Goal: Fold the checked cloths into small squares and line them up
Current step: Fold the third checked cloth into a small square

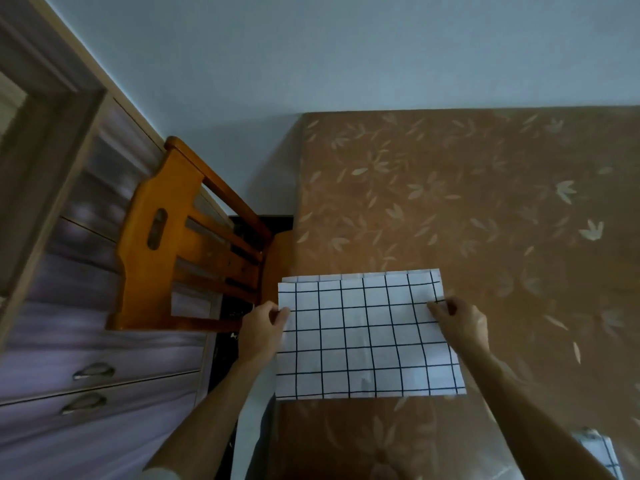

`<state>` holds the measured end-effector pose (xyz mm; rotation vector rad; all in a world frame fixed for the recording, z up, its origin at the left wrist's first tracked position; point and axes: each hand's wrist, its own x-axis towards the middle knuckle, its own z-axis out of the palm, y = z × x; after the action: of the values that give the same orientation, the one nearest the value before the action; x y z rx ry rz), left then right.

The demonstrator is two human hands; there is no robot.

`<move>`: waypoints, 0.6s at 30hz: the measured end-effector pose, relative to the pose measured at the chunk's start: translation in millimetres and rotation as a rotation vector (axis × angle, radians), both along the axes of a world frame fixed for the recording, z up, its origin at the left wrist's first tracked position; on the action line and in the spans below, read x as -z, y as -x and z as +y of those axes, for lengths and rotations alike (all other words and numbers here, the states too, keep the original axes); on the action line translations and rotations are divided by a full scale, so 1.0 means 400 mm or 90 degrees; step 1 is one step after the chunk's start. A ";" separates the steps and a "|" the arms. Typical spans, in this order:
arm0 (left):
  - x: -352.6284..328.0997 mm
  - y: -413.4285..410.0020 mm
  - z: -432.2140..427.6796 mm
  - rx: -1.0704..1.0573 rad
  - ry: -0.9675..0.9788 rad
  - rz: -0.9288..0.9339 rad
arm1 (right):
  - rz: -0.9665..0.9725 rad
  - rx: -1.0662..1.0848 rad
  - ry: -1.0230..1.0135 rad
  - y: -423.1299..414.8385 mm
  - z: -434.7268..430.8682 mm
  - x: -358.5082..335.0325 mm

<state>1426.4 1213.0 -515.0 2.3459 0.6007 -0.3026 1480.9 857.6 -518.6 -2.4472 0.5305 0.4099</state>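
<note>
Left arm (207,410) and right arm (533,410) stretch forward, bare. The left hand (265,323) pinches the left edge of the checked cloth (367,344), the right hand (462,320) its right edge, fingers curled.

Bare left hand (262,329), bare right hand (462,322), bare forearms (207,410), pale sleeve (162,474) edge

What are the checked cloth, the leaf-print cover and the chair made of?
checked cloth: thin woven fabric, matte white with dark grid; its doubled far edge lies flat and soft.
leaf-print cover: probably oilcloth or vinyl, brown, faint sheen; could be fabric.
chair: wood, glossy orange varnish, highlights on the backrest.
</note>
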 end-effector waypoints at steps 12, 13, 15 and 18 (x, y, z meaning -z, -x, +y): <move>0.015 -0.028 -0.029 -0.005 -0.124 -0.126 | -0.081 0.070 0.016 0.017 0.020 0.006; 0.013 -0.021 -0.038 0.027 -0.153 -0.165 | -0.119 0.069 0.035 0.026 0.025 0.007; 0.018 0.001 -0.065 0.137 -0.195 -0.237 | -0.193 0.027 0.087 0.045 0.041 0.012; 0.040 0.053 -0.140 0.294 -0.161 -0.244 | -0.295 -0.137 0.056 0.079 0.110 0.017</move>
<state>1405.2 1156.9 -530.9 2.6749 -0.0990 0.0297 1449.5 901.6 -525.4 -2.5765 0.0910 -0.1040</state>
